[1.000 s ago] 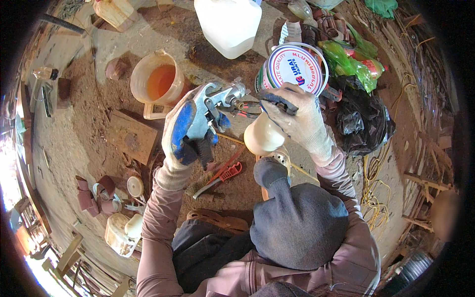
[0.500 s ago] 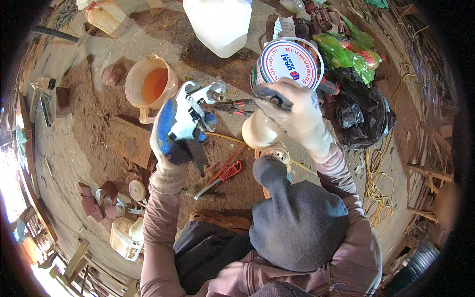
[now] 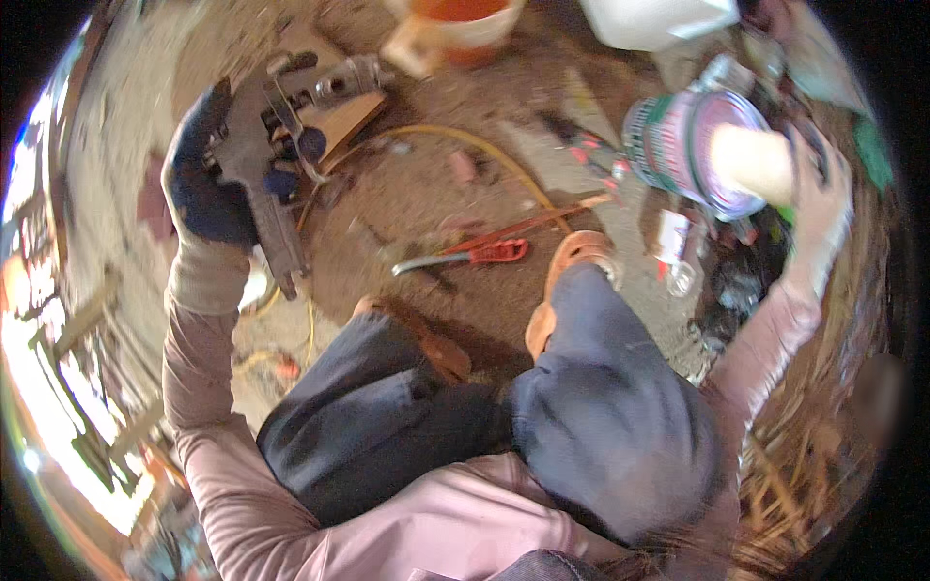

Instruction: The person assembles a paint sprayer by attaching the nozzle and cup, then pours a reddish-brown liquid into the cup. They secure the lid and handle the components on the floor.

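Observation:
My gloved left hand (image 3: 203,184) is raised at the left, wrapped around a metal spray gun (image 3: 254,145) with blue knobs. At the right, my gloved right hand (image 3: 819,189) grips a smooth cream-coloured cup (image 3: 751,163). The cup lies sideways in this view, in front of a paint can (image 3: 664,145) with a printed label. Whether cup and can touch, I cannot tell. The inside of the cup is hidden.
A container of orange liquid (image 3: 475,34) and a white jug (image 3: 659,21) stand at the far side. A red-handled tool (image 3: 499,252), pliers (image 3: 586,150) and a yellow hose (image 3: 484,145) lie on the dirt floor. A black plastic bag (image 3: 738,290) is at right.
My view has shifted, blurring the picture. My hands are farther apart: the spray gun is now farther left, and the cup has gone right. The paint can appears tipped toward the cup.

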`<action>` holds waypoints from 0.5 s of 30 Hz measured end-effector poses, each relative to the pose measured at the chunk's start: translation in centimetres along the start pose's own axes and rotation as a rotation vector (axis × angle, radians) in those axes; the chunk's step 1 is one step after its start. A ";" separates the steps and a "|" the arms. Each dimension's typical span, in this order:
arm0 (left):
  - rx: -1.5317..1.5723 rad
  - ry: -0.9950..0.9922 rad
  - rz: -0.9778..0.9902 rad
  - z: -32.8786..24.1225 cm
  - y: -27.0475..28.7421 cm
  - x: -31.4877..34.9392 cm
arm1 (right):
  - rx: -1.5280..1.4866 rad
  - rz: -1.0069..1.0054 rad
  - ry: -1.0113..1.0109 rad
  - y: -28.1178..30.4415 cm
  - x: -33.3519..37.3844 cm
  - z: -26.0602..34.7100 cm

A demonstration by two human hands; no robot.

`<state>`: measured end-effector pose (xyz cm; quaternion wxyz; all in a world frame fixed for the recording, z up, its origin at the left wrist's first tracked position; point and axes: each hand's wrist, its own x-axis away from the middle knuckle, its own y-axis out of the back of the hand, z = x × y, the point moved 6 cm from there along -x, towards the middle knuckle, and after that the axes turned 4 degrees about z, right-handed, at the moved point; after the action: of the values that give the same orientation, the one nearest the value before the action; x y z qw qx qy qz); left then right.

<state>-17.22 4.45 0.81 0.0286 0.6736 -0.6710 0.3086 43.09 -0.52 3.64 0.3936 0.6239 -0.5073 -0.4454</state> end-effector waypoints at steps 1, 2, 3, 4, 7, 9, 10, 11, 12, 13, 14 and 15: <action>0.014 -0.022 -0.004 -0.9 1.7 1.1 | 0.139 0.034 0.065 -0.4 -0.1 -0.9; 0.048 -0.053 0.078 -1.3 2.8 2.0 | 0.253 0.014 0.176 -0.8 0.1 -1.2; 0.018 -0.037 0.027 -1.7 4.7 2.7 | 0.214 -0.043 0.296 -0.7 0.1 -1.6; -0.024 -0.063 -0.086 -2.0 6.8 3.6 | -0.091 0.065 0.070 -1.5 -0.1 -3.5; 0.027 -0.128 -0.202 -1.4 11.5 6.6 | -0.350 0.102 -0.140 -1.0 -0.1 -5.1; 0.071 -0.170 -0.261 -0.6 14.7 8.4 | -0.166 0.016 -0.097 1.8 -0.4 -3.6; 0.092 -0.195 -0.288 -0.3 16.3 9.3 | 0.051 -0.062 -0.028 4.0 -0.9 -2.2; 0.108 -0.216 -0.313 0.1 17.9 10.2 | 0.110 -0.094 -0.145 5.9 -1.1 -1.5; 0.126 -0.236 -0.335 0.5 19.4 11.0 | 0.027 -0.138 -0.148 7.9 -1.7 0.0; 0.138 -0.250 -0.349 0.9 20.7 11.9 | -0.070 -0.143 -0.044 8.9 -2.4 2.7; 0.155 -0.263 -0.356 1.3 22.0 12.4 | -0.210 -0.142 -0.044 10.0 -2.8 5.0; 0.174 -0.283 -0.353 1.6 23.0 12.8 | -0.220 -0.056 0.136 10.4 -3.9 8.7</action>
<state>-38.96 -9.88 -3.25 -0.0700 0.8170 -0.5110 0.2580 31.50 1.15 11.54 0.4805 0.6198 -0.4098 -0.4658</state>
